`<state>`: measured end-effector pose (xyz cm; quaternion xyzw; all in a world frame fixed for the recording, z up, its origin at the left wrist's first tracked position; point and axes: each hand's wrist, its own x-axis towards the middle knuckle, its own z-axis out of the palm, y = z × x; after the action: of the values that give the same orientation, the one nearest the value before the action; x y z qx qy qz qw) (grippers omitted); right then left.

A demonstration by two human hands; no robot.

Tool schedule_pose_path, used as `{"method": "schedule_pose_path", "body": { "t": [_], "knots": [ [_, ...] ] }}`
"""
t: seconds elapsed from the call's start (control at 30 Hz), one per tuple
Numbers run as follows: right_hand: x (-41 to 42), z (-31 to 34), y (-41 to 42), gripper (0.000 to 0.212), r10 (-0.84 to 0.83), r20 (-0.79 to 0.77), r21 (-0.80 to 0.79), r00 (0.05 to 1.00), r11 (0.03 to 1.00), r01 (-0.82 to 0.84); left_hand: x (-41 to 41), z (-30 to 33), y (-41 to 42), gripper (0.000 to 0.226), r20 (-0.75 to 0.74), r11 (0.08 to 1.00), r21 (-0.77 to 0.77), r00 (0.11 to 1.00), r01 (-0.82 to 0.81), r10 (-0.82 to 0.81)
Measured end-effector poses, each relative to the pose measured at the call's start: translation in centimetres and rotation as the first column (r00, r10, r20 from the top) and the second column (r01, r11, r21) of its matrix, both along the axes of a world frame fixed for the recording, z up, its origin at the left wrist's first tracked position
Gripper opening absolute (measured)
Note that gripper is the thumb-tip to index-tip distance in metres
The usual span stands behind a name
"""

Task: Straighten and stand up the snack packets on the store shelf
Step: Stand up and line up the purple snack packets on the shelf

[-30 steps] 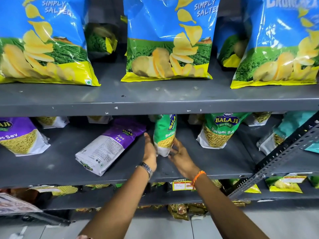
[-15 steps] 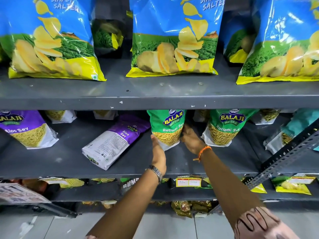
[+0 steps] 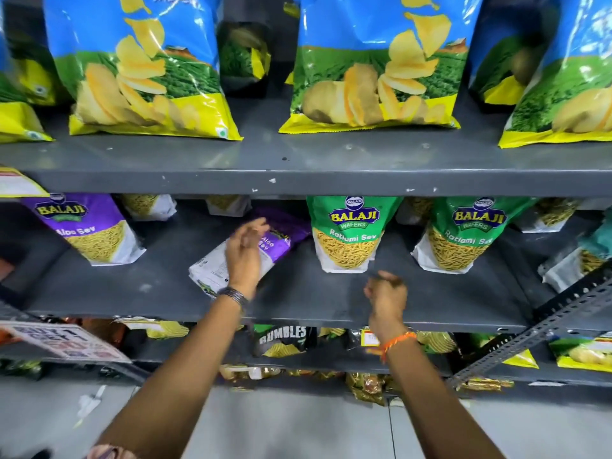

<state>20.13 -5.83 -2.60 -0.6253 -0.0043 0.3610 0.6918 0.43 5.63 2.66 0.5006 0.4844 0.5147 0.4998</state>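
We are reaching our left hand [image 3: 243, 256], fingers spread wide and holding nothing, over the purple Aloo Sev packet [image 3: 251, 256] lying tilted on its back at the centre of the middle shelf [image 3: 314, 293]. Our right hand [image 3: 385, 294] is hovering loosely curled and empty at the shelf's front edge, lower right of centre, apart from any packet. Just above it the green Ratlami Sev packet [image 3: 347, 233] is standing upright, with a second green packet [image 3: 463, 236] standing to its right.

Green Ratlami Sev packet [image 3: 347, 233] stands upright; purple Aloo Sev packet [image 3: 212, 273] lies flat.
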Motion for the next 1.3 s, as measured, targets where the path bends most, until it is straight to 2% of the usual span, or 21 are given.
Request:
{"method": "schedule_pose_path", "body": {
  "t": [0.07,0.1,0.13,0.17,0.2,0.27,0.33,0.4,0.47,0.57,0.63,0.73,0.83,0.93,1.1,1.2,1.23,1.3],
  "knots": [
    [-4.6,0.0,0.0,0.02,0.159,-0.134,0.033,0.978,0.987,-0.156,-4.3,0.5,2.7,0.025,-0.212,0.983,0.079,0.961,-0.165,0.178],
    [-6.9,-0.1,0.8,0.017,0.269,-0.202,0.055,0.942,0.963,-0.264,-6.5,-0.2,4.7,0.033,-0.402,0.982,0.042,0.896,-0.185,0.186],
    [-8.7,0.0,2.0,0.014,0.364,-0.242,0.079,0.899,0.931,-0.356,-8.0,-0.7,6.5,0.043,-0.57,0.987,-0.023,0.813,-0.159,0.118],
    [-10.3,0.3,3.6,0.014,0.434,-0.249,0.101,0.866,0.901,-0.422,-9.6,-1.7,8.4,0.051,-0.664,0.984,-0.132,0.747,-0.118,0.0],
    [-11.6,0.3,5.5,0.016,0.47,-0.233,0.11,0.851,0.883,-0.457,-10.6,-2.6,9.8,0.056,-0.677,0.965,-0.257,0.722,-0.055,-0.139],
    [-13.4,-0.1,9.3,0.02,0.465,-0.208,0.078,0.861,0.885,-0.46,-11.8,-4.0,11.1,0.037,-0.493,0.876,-0.473,0.797,0.09,-0.349],
    [-14.2,-1.1,12.3,0.041,0.44,-0.201,0.022,0.875,0.895,-0.445,-12.3,-4.8,11.2,0.02,-0.307,0.811,-0.548,0.853,0.203,-0.422],
    [-14.5,-2.4,14.3,0.039,0.382,-0.168,-0.017,0.909,0.92,-0.391,-12.9,-5.4,11.1,0.014,-0.27,0.803,-0.538,0.849,0.257,-0.453],
    [-14.7,-3.0,14.9,0.033,0.331,-0.082,-0.023,0.94,0.942,-0.334,-13.5,-5.9,11.2,0.018,-0.257,0.816,-0.51,0.856,0.274,-0.448],
    [-15.8,-2.2,14.0,0.031,0.284,0.014,0.106,0.959,0.953,-0.284,-15.0,-6.4,11.1,0.037,-0.268,0.854,-0.418,0.857,0.309,-0.441],
    [-16.2,-1.3,13.5,0.03,0.339,0.133,0.174,0.931,0.917,-0.359,-15.7,-6.0,10.5,0.045,-0.232,0.882,-0.35,0.882,0.317,-0.409],
    [-17.0,0.1,14.5,0.023,0.366,0.285,0.275,0.886,0.854,-0.441,-17.3,-5.4,10.5,0.042,-0.215,0.935,-0.237,0.924,0.265,-0.316],
    [-17.6,2.6,16.1,0.031,0.382,0.382,0.231,0.841,0.842,-0.488,-18.5,-4.8,11.4,0.042,-0.247,0.964,-0.11,0.933,0.243,-0.263],
    [-18.9,4.3,17.5,0.036,0.385,0.453,0.192,0.804,0.839,-0.509,-19.4,-4.7,12.4,0.043,-0.229,0.973,-0.065,0.946,0.221,-0.23],
    [-19.8,3.3,18.2,0.043,0.45,0.518,0.092,0.727,0.816,-0.571,-20.4,-5.9,12.5,0.043,-0.206,0.971,-0.123,0.952,0.204,-0.226],
    [-19.0,2.3,18.3,0.055,0.53,0.484,0.068,0.696,0.771,-0.634,-20.6,-7.4,12.1,0.053,-0.226,0.981,-0.171,0.966,0.089,-0.127],
    [-18.8,2.1,18.2,0.055,0.573,0.487,0.025,0.66,0.746,-0.666,-20.3,-7.7,11.6,0.05,-0.236,0.98,-0.196,0.968,0.038,-0.084],
    [-18.8,1.1,18.0,0.055,0.67,0.498,-0.089,0.551,0.671,-0.736,-19.1,-7.6,10.2,0.034,-0.164,0.97,-0.243,0.985,0.014,-0.056]
  ]
}}
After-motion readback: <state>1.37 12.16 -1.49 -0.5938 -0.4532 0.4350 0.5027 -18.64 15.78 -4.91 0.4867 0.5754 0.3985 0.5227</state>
